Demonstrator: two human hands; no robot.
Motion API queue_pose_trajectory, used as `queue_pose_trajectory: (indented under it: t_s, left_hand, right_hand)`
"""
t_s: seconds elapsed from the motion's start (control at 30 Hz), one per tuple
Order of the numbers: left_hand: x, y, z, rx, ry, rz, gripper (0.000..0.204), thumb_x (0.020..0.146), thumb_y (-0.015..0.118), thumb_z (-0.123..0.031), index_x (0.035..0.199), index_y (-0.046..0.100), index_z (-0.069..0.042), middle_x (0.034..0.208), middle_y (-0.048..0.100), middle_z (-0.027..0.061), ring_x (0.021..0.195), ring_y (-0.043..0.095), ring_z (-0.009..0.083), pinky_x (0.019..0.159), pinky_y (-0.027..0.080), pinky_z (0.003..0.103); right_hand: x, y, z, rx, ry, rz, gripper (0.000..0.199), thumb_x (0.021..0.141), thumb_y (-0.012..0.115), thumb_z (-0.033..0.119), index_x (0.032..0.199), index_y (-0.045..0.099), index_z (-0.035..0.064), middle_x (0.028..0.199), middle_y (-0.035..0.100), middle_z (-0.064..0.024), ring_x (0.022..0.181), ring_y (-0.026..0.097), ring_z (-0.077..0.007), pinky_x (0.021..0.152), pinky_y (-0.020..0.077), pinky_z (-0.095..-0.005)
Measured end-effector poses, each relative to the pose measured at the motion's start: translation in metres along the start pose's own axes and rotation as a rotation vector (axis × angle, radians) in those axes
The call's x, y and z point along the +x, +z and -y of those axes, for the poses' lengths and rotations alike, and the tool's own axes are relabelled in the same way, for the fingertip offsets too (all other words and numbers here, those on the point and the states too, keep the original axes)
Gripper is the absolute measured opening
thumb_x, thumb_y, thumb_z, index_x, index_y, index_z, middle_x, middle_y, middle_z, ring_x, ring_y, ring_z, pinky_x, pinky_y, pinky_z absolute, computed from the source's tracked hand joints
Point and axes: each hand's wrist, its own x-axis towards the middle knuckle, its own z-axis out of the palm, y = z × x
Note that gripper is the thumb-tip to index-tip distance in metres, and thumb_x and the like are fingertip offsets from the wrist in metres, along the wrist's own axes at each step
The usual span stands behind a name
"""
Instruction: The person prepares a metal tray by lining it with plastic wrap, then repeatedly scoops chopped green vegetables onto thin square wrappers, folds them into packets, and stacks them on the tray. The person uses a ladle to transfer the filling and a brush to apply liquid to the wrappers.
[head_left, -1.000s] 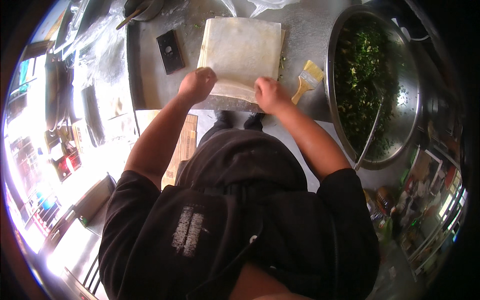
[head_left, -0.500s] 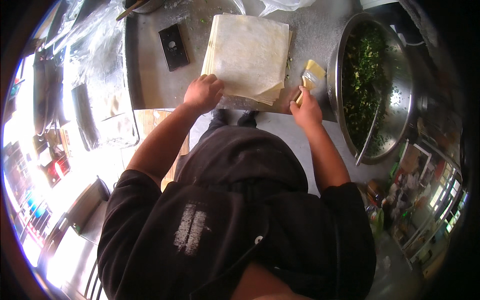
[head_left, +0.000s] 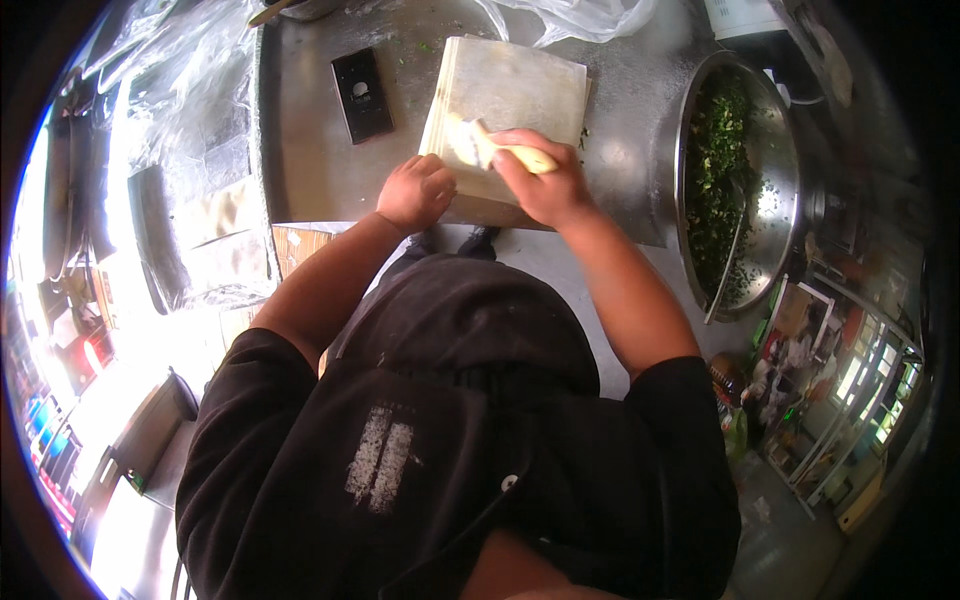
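While sheets (head_left: 520, 88) lie (stacked), right hand (head_left: 549, 184) grips brush (head_left: 534, 159).

Brush (head_left: 484, 150) partly covered by right hand (head_left: 548, 182), bristle end blurred. Left hand (head_left: 416, 196): fingertips hidden, grip unclear. Pot (head_left: 312, 9) and plastic bag (head_left: 610, 20) cut off by top edge.

From my end the room's super bright on the left, light so blown out I can't make out much there. I see a grey metal table (head_left: 305, 185) over a pale grey floor (head_left: 550, 250), with something brown like cardboard (head_left: 298, 245) below its left edge. The right side's dimmer: a cluttered pale-barred rack (head_left: 820, 400) and bright panes (head_left: 886, 378), maybe a window, all bent by the fisheye.
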Motion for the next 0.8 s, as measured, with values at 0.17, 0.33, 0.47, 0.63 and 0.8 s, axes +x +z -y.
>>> queue_pose_trajectory:
  t_s: [0.17, 0.33, 0.47, 0.63, 0.8]
  left_hand:
    - [-0.005, -0.001, 0.008, -0.039, 0.055, 0.014, 0.013, 0.079, 0.075, -0.017, 0.087, 0.066, -0.012, 0.093, 0.062, 0.0081, 0.089, 0.062, 0.0335, 0.079, 0.052, 0.046]
    - [-0.003, 0.000, 0.007, -0.033, 0.016, 0.013, 0.011, 0.081, 0.074, -0.017, 0.087, 0.066, -0.012, 0.093, 0.062, 0.0088, 0.090, 0.062, 0.0343, 0.078, 0.053, 0.046]
    - [0.001, -0.002, 0.009, -0.016, 0.007, 0.057, 0.011, 0.082, 0.074, -0.018, 0.087, 0.065, -0.012, 0.095, 0.063, 0.0094, 0.091, 0.062, 0.0348, 0.078, 0.053, 0.047]
    - [-0.002, -0.001, 0.009, -0.023, -0.015, 0.080, 0.013, 0.081, 0.075, -0.018, 0.088, 0.064, -0.012, 0.095, 0.063, 0.0088, 0.092, 0.063, 0.0352, 0.078, 0.053, 0.047]
    - [0.000, -0.002, 0.010, -0.029, -0.012, 0.058, 0.015, 0.080, 0.076, -0.018, 0.088, 0.064, -0.013, 0.095, 0.063, 0.0082, 0.091, 0.063, 0.0349, 0.078, 0.053, 0.047]
  right_hand:
    - [-0.001, -0.034, 0.007, -0.503, 0.589, -0.071, 0.018, 0.086, 0.074, 0.019, 0.102, 0.076, 0.0091, 0.086, 0.076, -0.0126, 0.078, 0.074, -0.0207, 0.072, 0.0583, -0.0372]
    - [-0.023, -0.035, -0.006, -0.246, 0.367, -0.121, 0.016, 0.091, 0.070, 0.011, 0.103, 0.073, 0.0011, 0.089, 0.077, -0.0118, 0.079, 0.072, -0.0178, 0.072, 0.0578, -0.0343]
    - [-0.018, -0.028, -0.013, -0.366, 0.328, 0.013, 0.021, 0.086, 0.074, 0.024, 0.101, 0.074, 0.0098, 0.088, 0.075, -0.0171, 0.083, 0.074, -0.0336, 0.075, 0.0577, -0.0410]
    - [-0.010, -0.047, -0.015, -0.255, 0.553, -0.249, 0.024, 0.089, 0.071, 0.027, 0.103, 0.073, 0.0084, 0.093, 0.076, -0.0157, 0.085, 0.074, -0.0271, 0.076, 0.0582, -0.0387]
    - [0.027, -0.027, -0.025, -0.144, 0.297, 0.227, 0.022, 0.089, 0.075, 0.016, 0.110, 0.073, 0.0078, 0.090, 0.075, -0.0056, 0.082, 0.070, -0.0160, 0.076, 0.0572, -0.0332]
